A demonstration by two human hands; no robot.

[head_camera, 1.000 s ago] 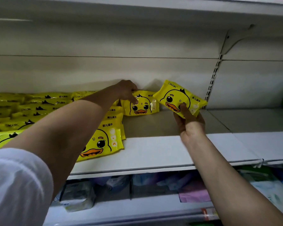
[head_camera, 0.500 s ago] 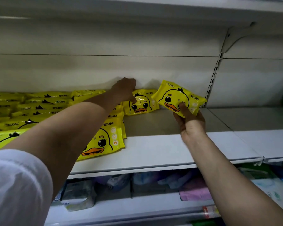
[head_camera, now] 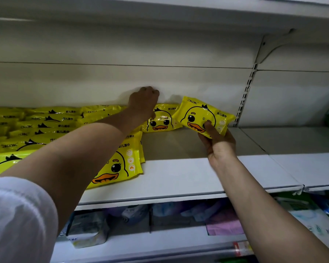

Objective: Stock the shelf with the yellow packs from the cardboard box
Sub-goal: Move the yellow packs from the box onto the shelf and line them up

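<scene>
Now right hand point(head_camera: 219, 147) holds yellow pack point(head_camera: 202, 116) above shelf point(head_camera: 188, 179).

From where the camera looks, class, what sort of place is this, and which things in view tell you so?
Most likely a shop aisle. A white metal shelf carries many identical yellow duck packs, a slotted upright supports the boards, and other packaged goods fill the shelf below.
</scene>
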